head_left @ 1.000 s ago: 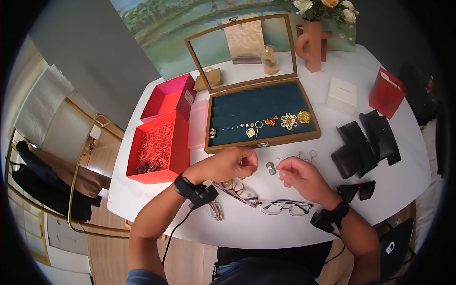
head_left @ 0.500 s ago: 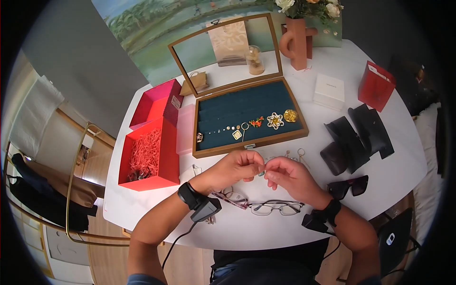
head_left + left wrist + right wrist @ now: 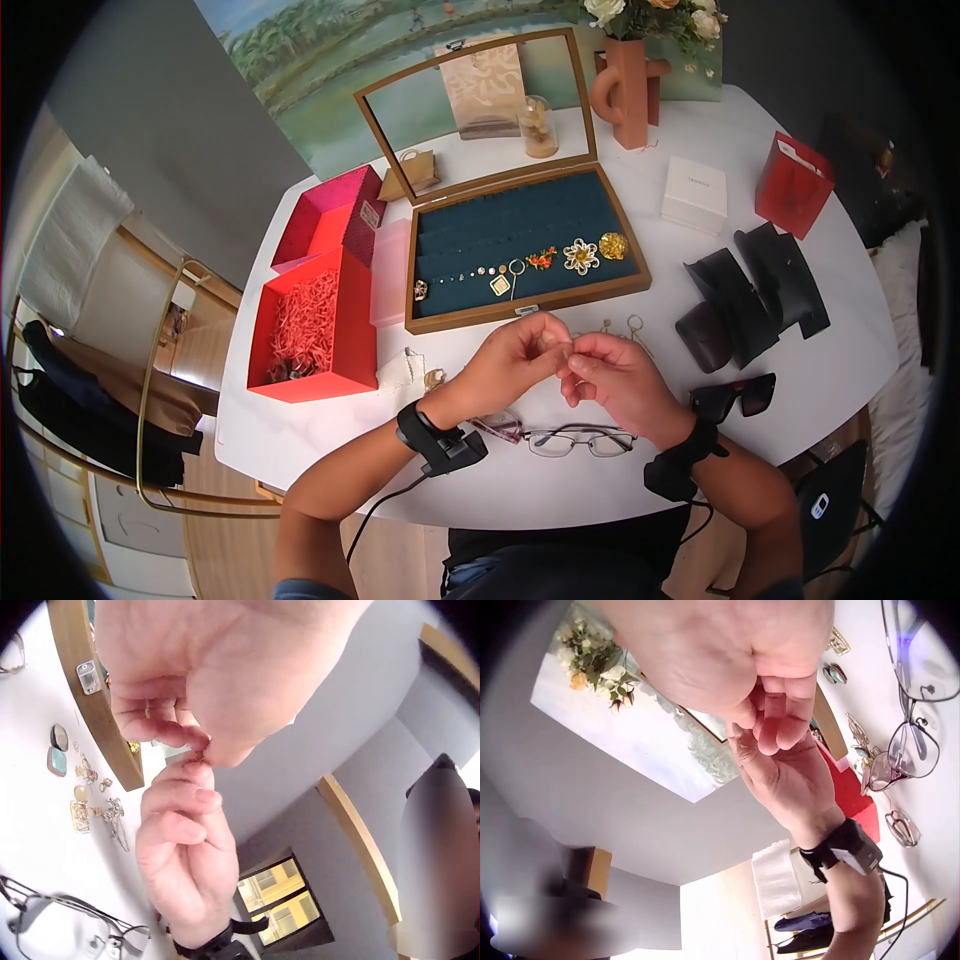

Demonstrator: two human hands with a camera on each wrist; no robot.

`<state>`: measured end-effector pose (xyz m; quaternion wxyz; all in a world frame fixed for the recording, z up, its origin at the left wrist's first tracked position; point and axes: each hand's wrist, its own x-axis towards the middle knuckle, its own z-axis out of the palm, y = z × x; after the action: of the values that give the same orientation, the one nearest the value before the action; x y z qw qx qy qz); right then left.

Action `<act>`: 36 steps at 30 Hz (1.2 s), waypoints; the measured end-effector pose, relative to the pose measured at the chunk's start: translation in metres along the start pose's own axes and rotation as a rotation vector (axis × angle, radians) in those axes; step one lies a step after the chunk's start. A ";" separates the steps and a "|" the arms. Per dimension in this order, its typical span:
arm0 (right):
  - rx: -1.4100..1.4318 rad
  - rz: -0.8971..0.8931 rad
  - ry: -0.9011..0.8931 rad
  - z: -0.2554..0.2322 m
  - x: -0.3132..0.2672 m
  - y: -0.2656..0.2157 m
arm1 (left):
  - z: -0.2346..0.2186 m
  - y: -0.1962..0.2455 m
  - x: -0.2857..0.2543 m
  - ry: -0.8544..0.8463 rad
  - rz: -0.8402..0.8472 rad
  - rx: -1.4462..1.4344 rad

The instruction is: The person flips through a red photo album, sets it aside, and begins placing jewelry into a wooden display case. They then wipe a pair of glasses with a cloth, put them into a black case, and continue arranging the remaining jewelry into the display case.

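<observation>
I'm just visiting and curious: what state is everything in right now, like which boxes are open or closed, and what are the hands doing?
Wooden display case: lid raised, jewelry inside
Red box: open, holding shredded paper
Magenta box: open
White box: closed
Red bag: upright
Vase: upright, holding flowers
Left hand, right hand: fingers curled, fingertips together
</observation>
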<state>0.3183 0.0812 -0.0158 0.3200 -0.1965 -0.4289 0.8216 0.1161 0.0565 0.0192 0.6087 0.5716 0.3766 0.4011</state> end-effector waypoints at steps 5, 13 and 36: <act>0.077 0.024 0.012 -0.002 0.000 -0.002 | 0.004 0.002 -0.002 0.070 0.037 0.278; 0.077 0.009 -0.041 -0.009 0.005 0.000 | 0.010 0.002 -0.004 0.059 0.031 0.121; -0.318 -0.018 0.077 0.014 0.001 -0.006 | -0.064 0.023 -0.068 0.411 0.222 0.117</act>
<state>0.3113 0.0768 -0.0034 0.3086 -0.2721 -0.5425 0.7324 0.0295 0.0195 0.0384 0.4371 0.5501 0.4501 0.5511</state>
